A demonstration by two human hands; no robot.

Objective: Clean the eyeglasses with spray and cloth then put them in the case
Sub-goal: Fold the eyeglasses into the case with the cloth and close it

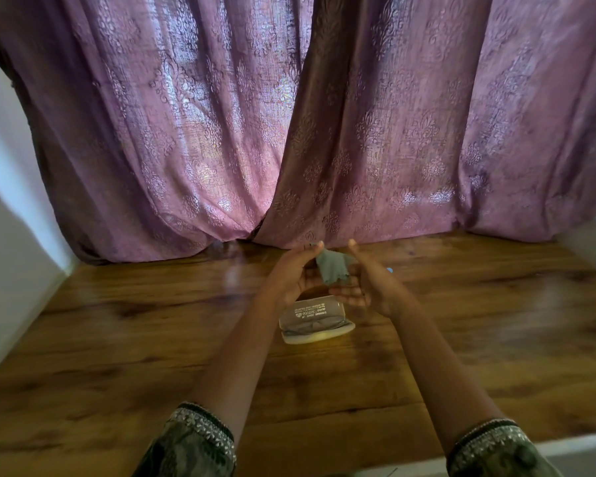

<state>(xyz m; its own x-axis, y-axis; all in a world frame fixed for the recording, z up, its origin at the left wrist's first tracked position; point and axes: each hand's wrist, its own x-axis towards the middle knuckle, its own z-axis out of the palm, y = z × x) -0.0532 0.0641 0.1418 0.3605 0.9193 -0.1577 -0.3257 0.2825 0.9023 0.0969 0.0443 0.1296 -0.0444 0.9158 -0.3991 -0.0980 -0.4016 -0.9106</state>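
Observation:
A small grey cloth (332,268) is held up over the wooden table, between both hands. My left hand (295,275) pinches the cloth's top corner with thumb and fingertips. My right hand (363,289) lies palm-up under the cloth's lower edge, with its fingers fairly straight and its thumb raised clear of the cloth. Just below the hands, an open pale eyeglass case (315,320) sits on the table, its lid printed with text on the inside. Something grey lies in the case; whether it is the eyeglasses or the lining is unclear. No spray bottle can be made out.
The wooden table (152,339) spreads wide on both sides of the case. A purple patterned curtain (289,132) hangs along its far edge. White walls stand at the left and the far right. A small blue spot (389,270) shows behind my right hand.

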